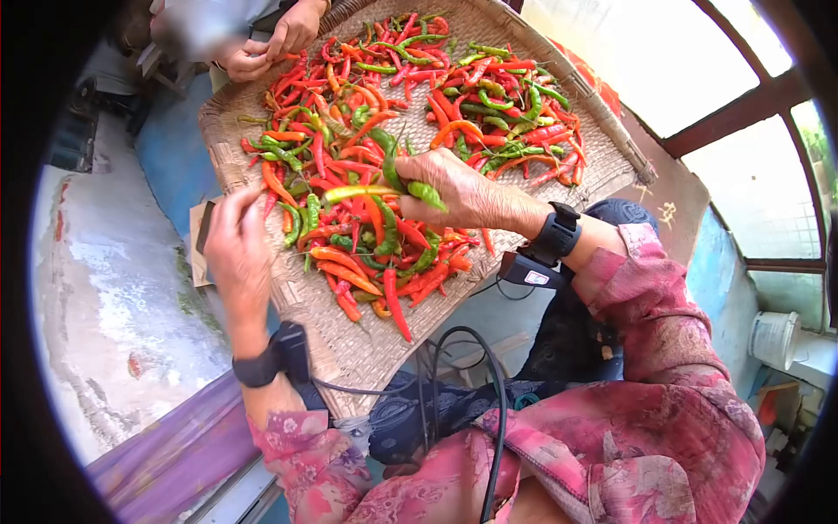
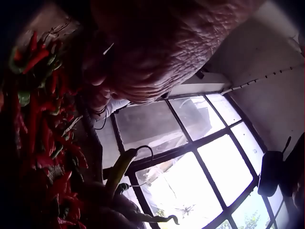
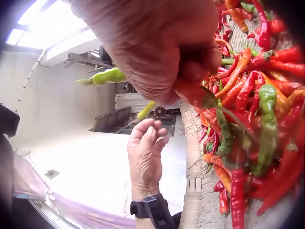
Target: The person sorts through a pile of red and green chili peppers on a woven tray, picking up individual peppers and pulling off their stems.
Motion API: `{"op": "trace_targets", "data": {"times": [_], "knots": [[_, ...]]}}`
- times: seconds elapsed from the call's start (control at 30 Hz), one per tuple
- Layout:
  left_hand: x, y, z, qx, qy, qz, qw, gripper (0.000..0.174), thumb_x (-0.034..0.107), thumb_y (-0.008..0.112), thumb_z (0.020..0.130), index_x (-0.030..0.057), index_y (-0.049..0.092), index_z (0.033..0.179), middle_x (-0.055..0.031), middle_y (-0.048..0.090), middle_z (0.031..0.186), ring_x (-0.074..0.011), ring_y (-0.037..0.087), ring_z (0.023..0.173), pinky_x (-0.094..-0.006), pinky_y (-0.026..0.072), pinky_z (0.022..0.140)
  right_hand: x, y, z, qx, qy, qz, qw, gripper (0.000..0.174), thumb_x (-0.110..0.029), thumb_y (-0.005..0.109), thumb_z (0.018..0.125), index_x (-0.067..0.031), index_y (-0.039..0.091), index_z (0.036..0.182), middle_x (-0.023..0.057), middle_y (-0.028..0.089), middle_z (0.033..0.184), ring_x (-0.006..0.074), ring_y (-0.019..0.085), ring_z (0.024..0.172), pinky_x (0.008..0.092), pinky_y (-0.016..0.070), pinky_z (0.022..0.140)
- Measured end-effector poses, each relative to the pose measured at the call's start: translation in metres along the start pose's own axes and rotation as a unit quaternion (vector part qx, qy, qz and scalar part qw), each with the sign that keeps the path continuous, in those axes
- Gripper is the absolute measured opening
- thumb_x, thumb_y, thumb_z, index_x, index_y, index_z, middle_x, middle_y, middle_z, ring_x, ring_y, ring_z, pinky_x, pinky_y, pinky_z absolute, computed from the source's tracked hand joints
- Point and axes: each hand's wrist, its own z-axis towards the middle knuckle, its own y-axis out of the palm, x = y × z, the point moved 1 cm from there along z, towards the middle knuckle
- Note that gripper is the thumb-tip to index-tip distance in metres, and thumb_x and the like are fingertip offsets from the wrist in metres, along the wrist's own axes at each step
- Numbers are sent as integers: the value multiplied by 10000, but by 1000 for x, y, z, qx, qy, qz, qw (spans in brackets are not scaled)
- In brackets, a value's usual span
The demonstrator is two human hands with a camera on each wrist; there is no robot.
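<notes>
My right hand (image 1: 449,188) grips several peppers over the heap: a curled green pepper (image 1: 389,157), a light green one (image 1: 428,195) and a long yellow one (image 1: 356,192). The light green pepper (image 3: 108,76) sticks out beside the right hand (image 3: 157,47) in the right wrist view. Over the tray's left edge, my left hand (image 1: 237,253) has its fingers loosely bent; no pepper shows in the left hand (image 3: 145,160) from the right wrist. In the dark left wrist view, the left hand (image 2: 157,52) fills the top, its fingertips partly hidden.
Red, orange and green peppers (image 1: 515,113) lie spread on a woven tray (image 1: 349,336). Another person's hands (image 1: 272,44) are at the tray's far left edge. A black cable (image 1: 502,410) loops in front of my body. A white bucket (image 1: 775,339) stands at the right.
</notes>
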Motion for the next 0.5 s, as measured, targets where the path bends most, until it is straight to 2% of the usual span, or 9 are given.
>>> {"op": "trace_targets", "data": {"times": [0.07,0.1,0.17,0.27,0.37,0.4,0.43,0.47,0.5], "knots": [[-27,-31,-19,6,-18,72,997,192,54,472,884,15,598,1024,-164,610,983,-302,586,929,-365,447,821,2,7,-1,-49,-6,-36,998,177,-142,607,737,-7,566,844,189,593,690,356,622,711,435,486,636],[-31,-52,-23,26,-11,110,993,199,51,461,884,6,595,1025,-164,610,982,-311,584,930,-371,446,822,6,4,2,-17,-37,-24,999,177,-142,607,737,-7,566,844,189,593,690,356,622,711,435,486,636],[-59,-71,-56,40,-74,145,986,203,56,462,882,-9,592,1024,-170,608,985,-317,581,941,-380,443,830,13,10,-7,-19,-73,-9,997,178,-156,620,788,-13,533,847,167,551,688,359,562,677,430,448,622],[-103,-76,-106,41,-88,195,976,213,48,473,856,-21,581,1025,-176,604,996,-328,571,956,-393,437,847,11,5,-10,10,-78,-7,997,207,-194,623,807,-15,534,859,165,559,723,337,570,715,425,447,644],[-86,-69,-119,24,-101,242,965,230,38,491,828,-8,576,1037,-165,595,1016,-335,551,973,-404,429,856,11,1,-9,44,-72,-5,996,231,-212,630,806,-12,559,899,148,579,770,294,588,749,405,454,667],[-77,-65,-121,26,-108,272,956,244,32,501,813,4,577,1043,-155,589,1027,-335,539,983,-408,424,862,9,-2,-7,32,-50,26,998,233,-205,630,802,-8,566,909,142,590,791,266,596,752,388,461,669],[-70,-62,-118,27,-103,274,956,244,32,501,813,4,577,1043,-155,589,1027,-335,539,983,-408,424,862,6,-3,-6,16,-29,59,998,237,-198,629,798,-3,573,920,137,602,813,238,603,755,371,469,670],[-62,-60,-111,31,-33,314,948,250,32,510,807,20,580,1046,-143,584,1029,-331,531,991,-411,417,865,4,-5,-6,7,31,89,996,221,-170,618,796,9,577,920,114,612,814,182,605,749,333,483,670],[-54,-56,-105,36,36,353,934,257,31,519,801,36,584,1049,-130,579,1031,-326,522,999,-414,411,869,-2,-8,-7,7,26,93,995,221,-170,618,796,9,577,920,114,612,814,182,605,749,333,483,670]]}}
